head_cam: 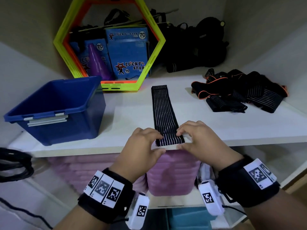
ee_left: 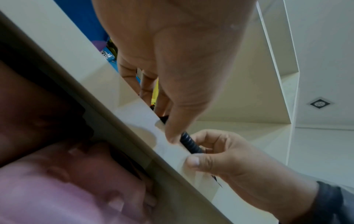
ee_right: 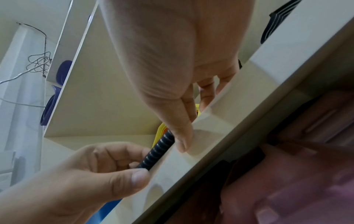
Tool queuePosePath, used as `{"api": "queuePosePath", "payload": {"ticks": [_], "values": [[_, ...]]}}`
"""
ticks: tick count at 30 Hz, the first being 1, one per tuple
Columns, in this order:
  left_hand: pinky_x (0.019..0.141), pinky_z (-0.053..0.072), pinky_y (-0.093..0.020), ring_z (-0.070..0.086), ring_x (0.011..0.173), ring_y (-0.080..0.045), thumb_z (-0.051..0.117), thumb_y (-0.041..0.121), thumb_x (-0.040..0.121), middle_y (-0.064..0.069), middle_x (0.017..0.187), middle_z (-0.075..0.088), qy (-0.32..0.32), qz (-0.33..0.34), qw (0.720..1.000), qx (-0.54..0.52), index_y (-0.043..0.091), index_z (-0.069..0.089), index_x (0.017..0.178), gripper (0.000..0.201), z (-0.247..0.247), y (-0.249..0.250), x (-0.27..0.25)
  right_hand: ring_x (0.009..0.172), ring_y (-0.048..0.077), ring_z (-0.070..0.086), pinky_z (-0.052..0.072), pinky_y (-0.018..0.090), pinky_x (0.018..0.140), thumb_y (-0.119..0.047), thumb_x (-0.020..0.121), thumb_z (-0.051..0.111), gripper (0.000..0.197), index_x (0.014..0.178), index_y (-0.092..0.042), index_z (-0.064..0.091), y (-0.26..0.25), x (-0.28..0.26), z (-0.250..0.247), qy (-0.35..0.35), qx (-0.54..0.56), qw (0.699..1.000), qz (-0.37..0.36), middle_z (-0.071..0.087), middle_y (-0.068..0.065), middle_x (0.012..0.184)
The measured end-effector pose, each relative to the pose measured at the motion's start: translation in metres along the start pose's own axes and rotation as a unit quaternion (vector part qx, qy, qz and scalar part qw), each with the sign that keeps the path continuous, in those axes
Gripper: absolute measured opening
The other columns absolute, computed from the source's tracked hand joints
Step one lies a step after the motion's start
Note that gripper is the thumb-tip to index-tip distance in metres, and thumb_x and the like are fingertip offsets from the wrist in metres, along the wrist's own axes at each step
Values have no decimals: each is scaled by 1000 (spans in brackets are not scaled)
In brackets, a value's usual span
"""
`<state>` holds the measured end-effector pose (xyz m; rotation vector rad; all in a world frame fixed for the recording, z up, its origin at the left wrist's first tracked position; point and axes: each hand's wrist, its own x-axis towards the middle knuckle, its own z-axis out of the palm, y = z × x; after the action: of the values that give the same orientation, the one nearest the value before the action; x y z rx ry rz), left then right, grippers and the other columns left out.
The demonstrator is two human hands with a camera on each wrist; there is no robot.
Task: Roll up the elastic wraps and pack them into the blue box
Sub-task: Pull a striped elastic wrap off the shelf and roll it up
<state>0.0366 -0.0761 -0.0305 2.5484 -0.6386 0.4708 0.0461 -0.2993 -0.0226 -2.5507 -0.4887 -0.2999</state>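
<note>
A black elastic wrap [head_cam: 163, 112] with pale stripes lies flat on the white shelf [head_cam: 129, 117], running away from me. Its near end is turned over into a small roll [head_cam: 170, 141] at the shelf's front edge. My left hand [head_cam: 159, 143] pinches the roll's left side and my right hand [head_cam: 180, 140] pinches its right side, fingers on top and thumbs at the front. The left wrist view shows the roll [ee_left: 189, 144] between both thumbs, as does the right wrist view [ee_right: 157, 151]. The blue box [head_cam: 54, 107] stands open and empty at the left.
A pile of loose black wraps with orange trim [head_cam: 239, 92] lies at the right. A green-and-orange hexagon frame [head_cam: 109, 42] with blue packets and a purple cone stands at the back, beside dark straps [head_cam: 196, 45]. A pink ribbed item [head_cam: 172, 173] sits on the shelf below.
</note>
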Motion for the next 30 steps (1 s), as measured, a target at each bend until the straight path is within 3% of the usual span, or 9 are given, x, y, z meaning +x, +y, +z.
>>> {"api": "queuePosePath", "payload": {"ticks": [3,5,8,11,15,18,23,27,30], "values": [[83,52,-36,58,93,-15,63,42,86,12,104,73,35,14,999,-28,25,74,106,28,0,2,-6,77,-3,51,35,12,69,-26,82,79,17,96,-27,69,-3,-8,-4,28,31,999,17,59,-19,81],[81,53,-35,60,91,-13,63,39,89,13,94,74,52,-5,997,-60,27,73,106,23,-1,7,-8,70,-9,55,35,10,63,-24,85,76,14,97,-25,68,-5,-12,-6,48,85,994,52,59,-18,72],[81,55,-33,67,82,-7,72,29,89,10,83,75,84,-79,986,-122,25,69,109,20,0,11,-4,72,-5,60,42,18,67,-25,88,73,18,102,-28,63,-4,-13,-4,86,145,981,101,70,-10,79],[79,55,-34,69,75,-6,73,28,90,9,72,74,97,-140,972,-162,24,63,108,21,3,14,3,75,4,65,47,23,68,-29,89,72,21,103,-29,56,-5,-9,1,110,153,973,131,71,-6,77],[73,53,-32,66,67,-8,70,28,91,7,65,71,94,-170,968,-158,28,62,98,11,3,19,9,69,6,63,50,27,68,-26,90,69,16,103,-27,58,-7,-7,0,110,131,978,122,66,-2,65],[68,51,-31,62,59,-8,70,26,91,7,61,69,85,-175,973,-126,26,67,87,5,3,23,14,66,6,62,53,31,71,-27,91,68,7,98,-26,67,-4,-4,0,99,110,983,110,65,-6,62],[68,46,-19,61,68,-9,70,23,90,13,70,66,53,-153,985,-62,23,78,88,9,4,24,22,75,11,63,52,32,71,-24,93,63,13,87,-25,74,0,-1,2,81,51,992,80,67,-12,76],[75,50,-29,61,80,-16,69,20,90,6,90,62,39,-91,995,-19,24,79,88,12,7,19,21,83,14,56,45,28,73,-20,90,64,15,81,-25,75,6,-1,4,91,22,995,31,58,-9,89],[81,48,-28,61,89,-16,70,27,90,6,102,71,46,-21,999,11,20,79,92,11,7,20,17,94,18,54,44,30,80,-26,93,62,15,87,-22,76,6,-3,2,79,-18,997,-9,64,-11,103]]}}
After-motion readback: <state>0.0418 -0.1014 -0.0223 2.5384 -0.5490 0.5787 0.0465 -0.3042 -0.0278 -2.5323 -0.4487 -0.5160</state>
